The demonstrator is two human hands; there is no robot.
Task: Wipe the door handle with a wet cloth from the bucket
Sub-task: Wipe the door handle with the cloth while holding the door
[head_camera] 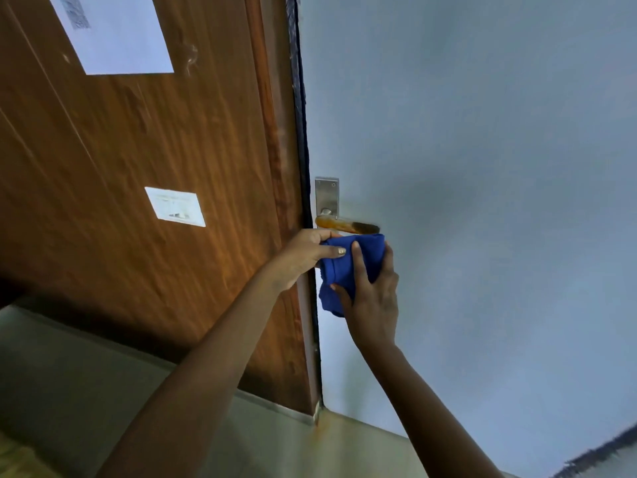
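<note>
A brown wood-grain wall panel (144,160) fills the left side. A large white paper sheet (113,32) is stuck high on it, and a small white label (175,206) lower down. Right of the panel, past a dark vertical edge strip (299,98), spreads a pale grey-blue painted surface (482,167). Below the panel lies a greenish-grey floor (86,384).

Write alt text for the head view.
Both hands, left hand and right hand, hold a bunched blue cloth just below a rusty door handle on a pale blue-grey door, beside a wood-grain panel.
</note>
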